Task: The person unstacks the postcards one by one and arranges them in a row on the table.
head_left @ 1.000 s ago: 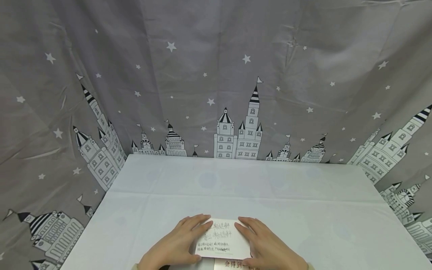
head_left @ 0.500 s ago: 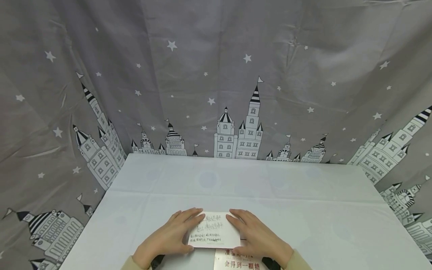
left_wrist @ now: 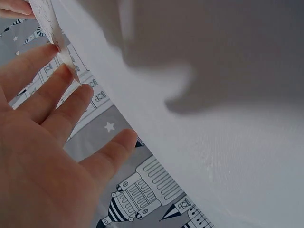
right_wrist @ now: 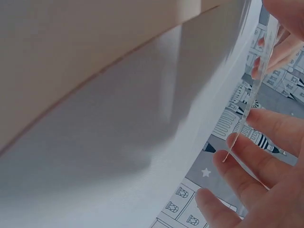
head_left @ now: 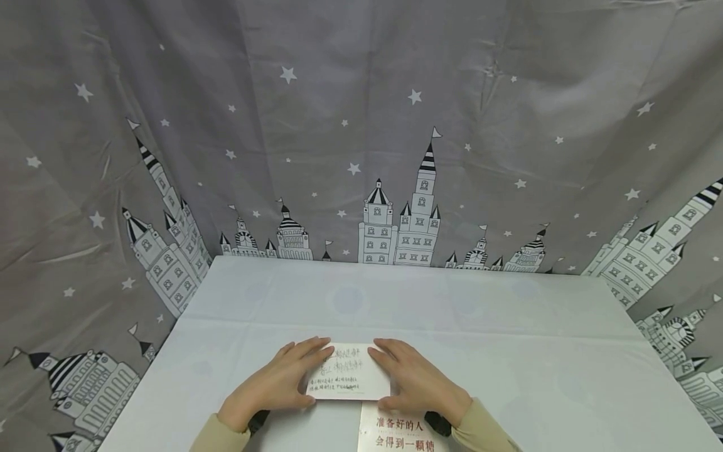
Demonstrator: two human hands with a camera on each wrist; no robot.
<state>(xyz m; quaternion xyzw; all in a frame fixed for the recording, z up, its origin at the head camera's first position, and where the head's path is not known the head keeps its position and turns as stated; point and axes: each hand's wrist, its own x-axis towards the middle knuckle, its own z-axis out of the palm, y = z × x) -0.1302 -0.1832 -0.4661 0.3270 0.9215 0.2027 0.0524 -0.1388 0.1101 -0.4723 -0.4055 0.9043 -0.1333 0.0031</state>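
A white card (head_left: 346,376) covered in handwritten lines is held up between both hands near the front of the table. My left hand (head_left: 279,382) grips its left edge, thumb at the lower corner and fingers at the upper side. The right hand (head_left: 418,383) holds the opposite edge in the same way. Seen nearly edge-on in the left wrist view, the card (left_wrist: 53,28) meets the fingertips above the white cloth. In the right wrist view the fingers lie along the thin edge of the card (right_wrist: 259,83).
Below the card lies a cream book (head_left: 390,433) with red printed characters, partly overlapped by the right wrist. A white cloth covers the table (head_left: 508,358). Behind and at both sides hangs a grey curtain (head_left: 361,75) with stars and castles.
Both hands have carried the card away from the body and somewhat to the left, keeping their grip. More of the book's red print now shows below it.
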